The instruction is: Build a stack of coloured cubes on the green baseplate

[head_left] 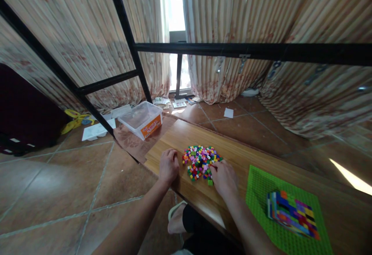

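A loose pile of tiny multicoloured building bricks (200,158) is spread over a wooden bench top (186,131). At the pile's left side, my left hand (169,166) rests on the wood with its fingers curled in; whatever they may hold is hidden. My right hand (225,176) reaches to the pile's right edge, thumb and fingers pinched together among the bricks. What sits between those fingertips is too small to make out. Further right lies a green studded baseplate (255,193), bearing a thick block of colourful joined bricks (295,212).
Beyond the bench's far left end stands a clear plastic box (139,121) with an orange label. Black metal bars (232,49) cross in front of the curtains (232,14). Papers (95,130) lie on the tiled floor, and a dark suitcase (26,111) is at the left.
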Tool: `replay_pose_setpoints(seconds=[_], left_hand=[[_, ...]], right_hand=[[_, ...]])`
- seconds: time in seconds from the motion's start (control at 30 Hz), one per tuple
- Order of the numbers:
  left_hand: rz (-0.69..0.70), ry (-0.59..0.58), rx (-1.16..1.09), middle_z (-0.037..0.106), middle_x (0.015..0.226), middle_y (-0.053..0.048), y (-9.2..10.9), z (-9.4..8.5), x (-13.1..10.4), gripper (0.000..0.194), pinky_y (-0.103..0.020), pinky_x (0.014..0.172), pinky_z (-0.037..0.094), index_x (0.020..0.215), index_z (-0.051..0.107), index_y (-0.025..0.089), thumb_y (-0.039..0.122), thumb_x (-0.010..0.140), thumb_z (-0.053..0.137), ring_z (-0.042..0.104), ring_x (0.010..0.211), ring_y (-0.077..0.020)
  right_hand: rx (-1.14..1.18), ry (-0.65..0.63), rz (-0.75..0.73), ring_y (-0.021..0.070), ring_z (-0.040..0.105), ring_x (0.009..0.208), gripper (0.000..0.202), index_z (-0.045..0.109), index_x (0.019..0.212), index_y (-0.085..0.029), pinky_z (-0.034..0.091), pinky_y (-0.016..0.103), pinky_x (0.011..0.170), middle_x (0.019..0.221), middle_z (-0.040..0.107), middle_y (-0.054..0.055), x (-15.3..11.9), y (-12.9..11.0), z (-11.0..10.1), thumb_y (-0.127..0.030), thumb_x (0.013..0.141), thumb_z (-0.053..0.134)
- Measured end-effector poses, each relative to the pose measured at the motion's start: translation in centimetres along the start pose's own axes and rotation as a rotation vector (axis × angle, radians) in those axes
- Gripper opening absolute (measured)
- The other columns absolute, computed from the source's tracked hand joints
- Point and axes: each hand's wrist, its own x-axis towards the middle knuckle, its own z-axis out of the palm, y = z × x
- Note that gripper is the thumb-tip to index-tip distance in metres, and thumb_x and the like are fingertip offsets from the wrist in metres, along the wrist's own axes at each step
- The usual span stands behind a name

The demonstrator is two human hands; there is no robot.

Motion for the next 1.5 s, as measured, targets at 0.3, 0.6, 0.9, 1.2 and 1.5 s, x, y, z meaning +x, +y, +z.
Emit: replay_pose_setpoints(seconds=[0.3, 0.6, 0.9, 1.2, 1.5], left_hand=[[-0.092, 0.047, -0.111, 0.067, 0.098, -0.009, 0.0, -0.3, 0.2, 0.019, -0.04, 0.094, 0.049, 0.09, 0.067, 0.018, 0.017, 0.087, 0.048, 0.061, 0.101, -0.024], [-0.312, -0.153, -0.711, 0.071, 0.097, -0.008, 7.5, -3.2, -3.9, 0.029, -0.031, 0.083, 0.05, 0.101, 0.068, 0.016, 0.039, 0.085, 0.059, 0.065, 0.091, -0.0207], [-0.419, -0.694, -0.951, 0.057, 0.065, 0.001, 15.0, -3.2, -9.6, 0.024, -0.021, 0.054, 0.039, 0.084, 0.064, 0.015, 0.039, 0.083, 0.061, 0.048, 0.055, -0.0096], [-0.338, -0.788, -0.853, 0.05, 0.059, 0.003, 15.5, -2.7, -11.8, 0.024, -0.021, 0.052, 0.034, 0.071, 0.056, 0.016, 0.037, 0.082, 0.059, 0.043, 0.053, -0.0092], [-0.338, -0.757, -0.838, 0.049, 0.058, 0.004, 17.1, -2.1, -12.8, 0.023, -0.019, 0.048, 0.032, 0.069, 0.055, 0.017, 0.036, 0.081, 0.059, 0.041, 0.05, -0.008]], right_hand=[[0.99, 0.044, 0.092, 0.0209, 0.066, 0.075, 0.046, 0.072, 0.103, -0.017, 0.052, 0.033, 0.071, 0.091, 0.074, 0.009, -3.4, 1.7, 0.1, -0.053, 0.083, 0.051], [1.103, 0.079, 0.073, 0.0222, 0.067, 0.099, 0.04, 0.07, 0.108, -0.02, 0.051, 0.038, 0.09, 0.108, 0.073, 0.008, -7.9, 1.7, -3.2, -0.047, 0.081, 0.057], [0.923, -0.013, -0.019, 0.0186, 0.066, 0.099, 0.028, 0.063, 0.11, -0.023, 0.05, 0.034, 0.089, 0.11, 0.07, 0.007, -12.8, 3.2, -3.5, -0.035, 0.089, 0.049], [1.051, -0.033, 0.125, 0.0166, 0.065, 0.074, 0.027, 0.063, 0.106, -0.021, 0.05, 0.028, 0.072, 0.075, 0.068, 0.0, -15.3, 4.7, -2.4, -0.027, 0.08, 0.055], [1.035, 0.025, 0.146, 0.0173, 0.065, 0.071, 0.035, 0.067, 0.11, -0.021, 0.048, 0.029, 0.07, 0.072, 0.069, 0.0, -16.3, 5.9, -3.5, -0.027, 0.078, 0.054]])
